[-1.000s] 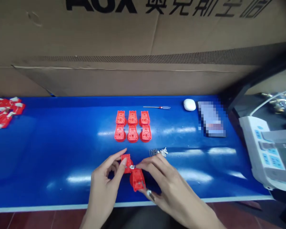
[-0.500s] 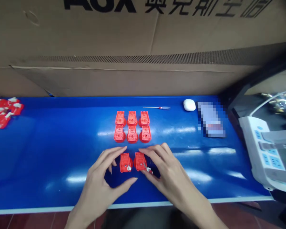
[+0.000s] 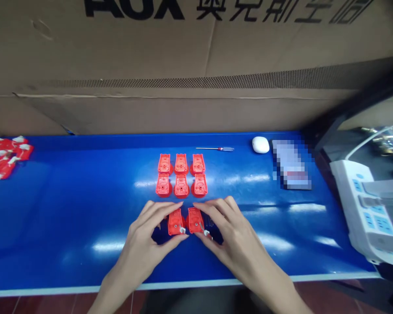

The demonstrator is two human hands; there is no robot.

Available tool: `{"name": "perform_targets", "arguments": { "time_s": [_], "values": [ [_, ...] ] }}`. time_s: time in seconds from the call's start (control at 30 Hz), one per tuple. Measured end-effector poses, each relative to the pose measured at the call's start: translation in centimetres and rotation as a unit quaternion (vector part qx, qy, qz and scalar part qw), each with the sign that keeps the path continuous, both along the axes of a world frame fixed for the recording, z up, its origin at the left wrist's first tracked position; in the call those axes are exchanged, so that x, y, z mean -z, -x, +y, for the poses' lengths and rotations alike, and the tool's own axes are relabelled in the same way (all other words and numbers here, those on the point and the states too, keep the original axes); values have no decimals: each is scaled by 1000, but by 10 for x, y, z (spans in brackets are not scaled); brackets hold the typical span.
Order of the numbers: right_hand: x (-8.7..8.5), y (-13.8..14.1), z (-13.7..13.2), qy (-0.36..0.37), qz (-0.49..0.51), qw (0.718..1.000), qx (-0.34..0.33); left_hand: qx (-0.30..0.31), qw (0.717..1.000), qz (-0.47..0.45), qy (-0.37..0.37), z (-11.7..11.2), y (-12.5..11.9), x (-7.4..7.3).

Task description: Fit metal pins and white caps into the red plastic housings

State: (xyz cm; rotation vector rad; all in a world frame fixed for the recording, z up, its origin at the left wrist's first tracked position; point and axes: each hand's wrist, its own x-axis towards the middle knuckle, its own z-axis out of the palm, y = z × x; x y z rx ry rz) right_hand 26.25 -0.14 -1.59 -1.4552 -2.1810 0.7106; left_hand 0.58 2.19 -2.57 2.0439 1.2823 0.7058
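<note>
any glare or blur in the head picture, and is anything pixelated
Head view: white glare streaks the blue tabletop; head view, left edge: the red-and-white pile looks soft, while the red housing by the right hand shows clearer detail; head view, right: a flat object is pixelated.

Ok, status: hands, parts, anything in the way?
Left hand around left red part, right hand around right red part. Both parts side by side; white piece at left one's near right corner. Six more red parts in two rows just beyond.
</note>
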Motion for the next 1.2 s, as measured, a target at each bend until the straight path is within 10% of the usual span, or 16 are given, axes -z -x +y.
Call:
{"name": "perform_targets", "arguments": {
  "time_s": [0.4, 1.2],
  "values": [
    [-38, -12, -17, -60, 76, 995, 17, 30, 998, -60, 6, 3, -17, -3],
    [-31, 33, -20, -66, 112, 991, 18, 57, 991, -119, 14, 9, -19, 6]
  ]
}}
